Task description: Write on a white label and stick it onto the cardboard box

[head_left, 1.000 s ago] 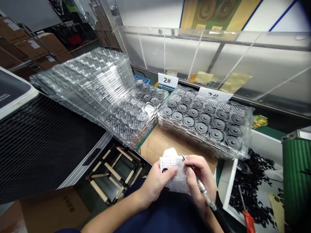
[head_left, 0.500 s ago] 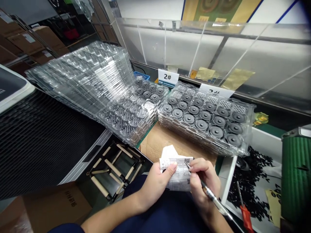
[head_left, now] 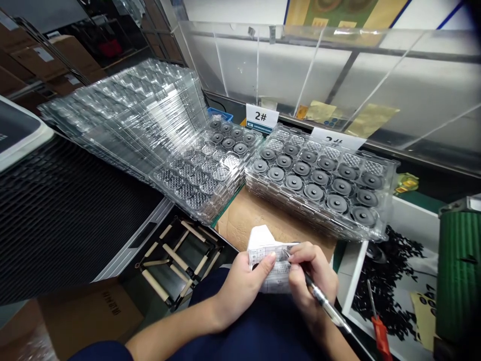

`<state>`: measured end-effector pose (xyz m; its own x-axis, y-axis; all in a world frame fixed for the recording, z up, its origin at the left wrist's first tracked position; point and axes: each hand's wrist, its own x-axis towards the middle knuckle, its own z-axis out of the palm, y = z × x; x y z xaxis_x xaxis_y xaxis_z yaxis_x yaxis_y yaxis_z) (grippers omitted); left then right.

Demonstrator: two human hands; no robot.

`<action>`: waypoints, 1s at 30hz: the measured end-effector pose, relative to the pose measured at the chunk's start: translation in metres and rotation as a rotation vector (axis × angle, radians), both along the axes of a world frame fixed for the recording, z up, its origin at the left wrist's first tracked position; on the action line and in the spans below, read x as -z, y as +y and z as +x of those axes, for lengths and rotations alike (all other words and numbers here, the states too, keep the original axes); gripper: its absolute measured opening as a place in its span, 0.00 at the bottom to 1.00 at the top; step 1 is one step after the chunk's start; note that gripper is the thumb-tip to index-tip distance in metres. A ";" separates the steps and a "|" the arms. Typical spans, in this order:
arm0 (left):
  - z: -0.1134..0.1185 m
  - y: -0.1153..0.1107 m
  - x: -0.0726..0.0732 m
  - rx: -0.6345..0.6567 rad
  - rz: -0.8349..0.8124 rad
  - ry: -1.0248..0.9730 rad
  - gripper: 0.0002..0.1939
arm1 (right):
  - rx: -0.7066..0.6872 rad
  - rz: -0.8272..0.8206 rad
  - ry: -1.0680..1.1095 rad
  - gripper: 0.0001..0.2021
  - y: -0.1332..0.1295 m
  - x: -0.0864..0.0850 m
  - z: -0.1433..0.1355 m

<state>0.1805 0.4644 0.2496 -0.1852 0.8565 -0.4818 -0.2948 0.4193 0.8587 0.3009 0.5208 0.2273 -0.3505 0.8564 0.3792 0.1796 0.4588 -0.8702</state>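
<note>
Clear acrylic screen (head_left: 338, 75), black mesh surface (head_left: 63, 215), stacked cardboard boxes (head_left: 26, 55)

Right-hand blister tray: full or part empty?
Part empty: right-hand blister tray holds black discs in its near rows, but the far-row pockets show bare plastic.

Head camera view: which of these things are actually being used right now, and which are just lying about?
In use:
left hand holding the paper slip
right hand holding the pen with its tip on the slip

Lying about:
tray of black discs
empty clear trays
red screwdriver
cardboard box

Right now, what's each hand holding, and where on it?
Left hand pinches the paper slip at its left edge; right hand grips the pen near its tip.
</note>
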 end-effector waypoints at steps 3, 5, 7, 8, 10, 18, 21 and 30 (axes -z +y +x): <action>0.000 0.001 0.001 -0.006 -0.026 0.002 0.15 | -0.004 0.001 0.020 0.04 0.000 0.000 -0.001; 0.000 0.002 0.001 -0.012 -0.055 0.017 0.16 | 0.018 0.006 0.054 0.04 0.000 0.001 -0.001; 0.000 0.002 0.001 -0.015 -0.069 0.029 0.16 | 0.040 0.006 0.062 0.04 -0.001 0.003 -0.001; -0.001 0.002 0.001 -0.015 -0.070 0.029 0.16 | 0.047 0.002 0.056 0.04 -0.001 0.003 -0.001; -0.001 0.003 0.000 -0.011 -0.058 0.018 0.16 | 0.044 -0.013 0.035 0.04 0.000 0.003 -0.001; -0.002 0.004 0.001 -0.007 -0.050 0.004 0.17 | 0.048 -0.001 0.034 0.03 0.000 0.001 -0.001; -0.002 0.003 0.001 -0.016 -0.071 0.015 0.17 | 0.038 -0.011 0.017 0.04 0.000 0.002 -0.001; -0.002 0.002 0.001 -0.026 -0.092 0.024 0.17 | 0.028 -0.026 0.019 0.04 0.001 0.002 -0.001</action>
<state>0.1787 0.4662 0.2489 -0.2195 0.8037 -0.5531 -0.2865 0.4888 0.8240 0.2998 0.5214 0.2252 -0.3188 0.8754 0.3635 0.1753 0.4313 -0.8850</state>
